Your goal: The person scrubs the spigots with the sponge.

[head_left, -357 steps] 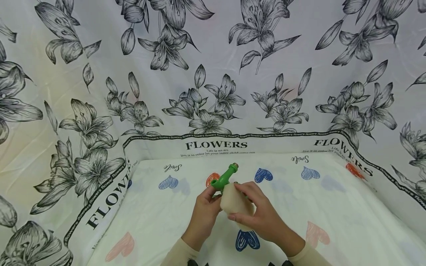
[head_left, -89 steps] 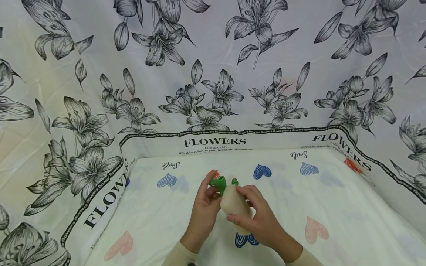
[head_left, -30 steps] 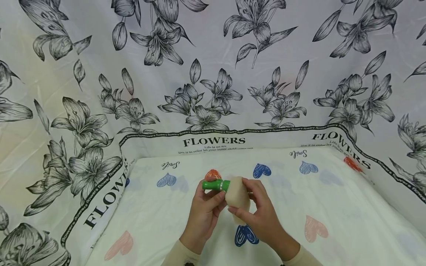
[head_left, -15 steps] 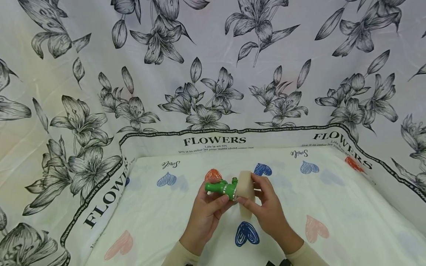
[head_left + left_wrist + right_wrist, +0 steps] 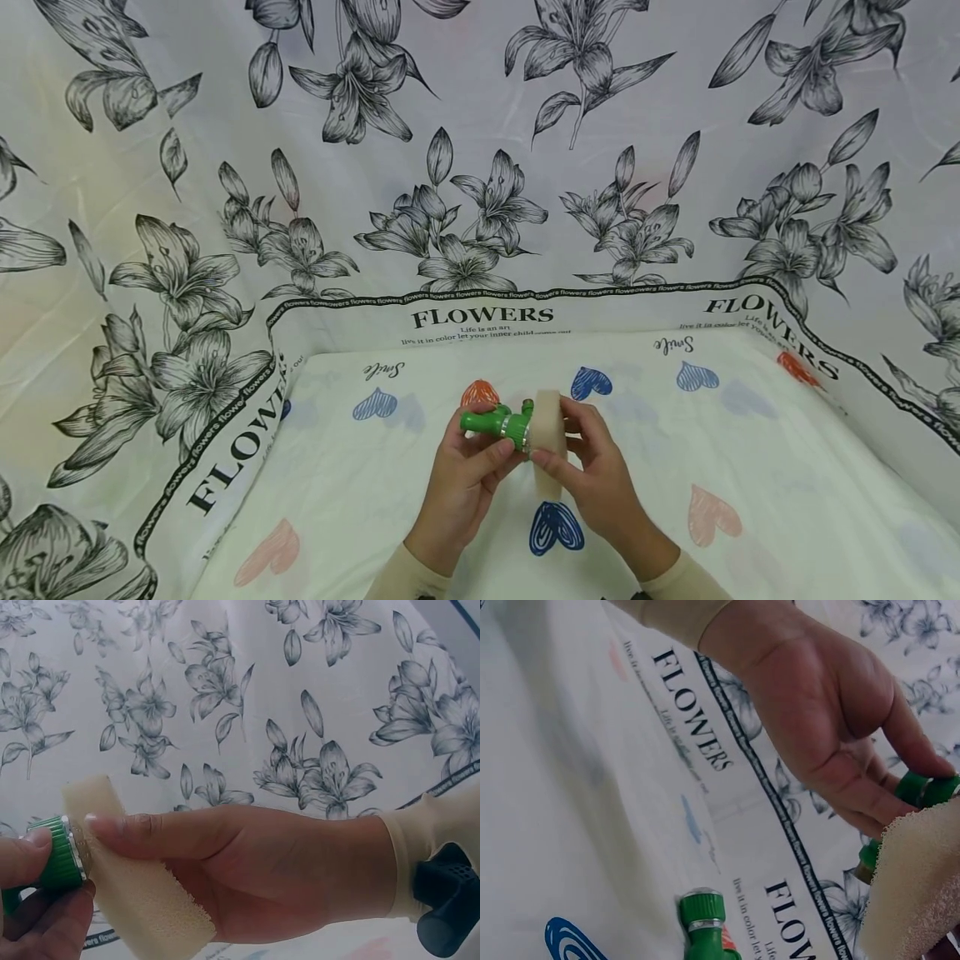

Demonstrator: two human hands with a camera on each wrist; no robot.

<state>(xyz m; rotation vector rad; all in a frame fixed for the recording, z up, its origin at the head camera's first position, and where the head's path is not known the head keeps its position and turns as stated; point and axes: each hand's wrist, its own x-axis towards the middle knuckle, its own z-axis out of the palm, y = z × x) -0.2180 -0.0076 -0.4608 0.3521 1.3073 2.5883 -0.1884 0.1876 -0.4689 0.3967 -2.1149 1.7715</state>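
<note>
My left hand (image 5: 471, 471) pinches a green tap-like fitting (image 5: 514, 429), with a ribbed collar and silver ring, lying sideways with its barrel pointing left. My right hand (image 5: 607, 479) grips a cream sponge block (image 5: 550, 437), seen edge-on in the head view. The sponge stands against the fitting's collar end. In the left wrist view, the right thumb presses the sponge (image 5: 146, 885) beside the green ribbed collar (image 5: 58, 855). Behind the sponge (image 5: 919, 877) in the right wrist view, left fingers hold the green fitting (image 5: 928, 789).
A white cloth with printed hearts (image 5: 555, 527) covers the table. A floral curtain (image 5: 480, 208) hangs behind and at the sides. A green ribbed end (image 5: 703, 911) shows low in the right wrist view; I cannot tell whether it belongs to the held fitting.
Since three seconds ago the fitting has turned sideways and the sponge edge-on. One second ago the sponge covered more of the collar. In the last half second it has shifted slightly left.
</note>
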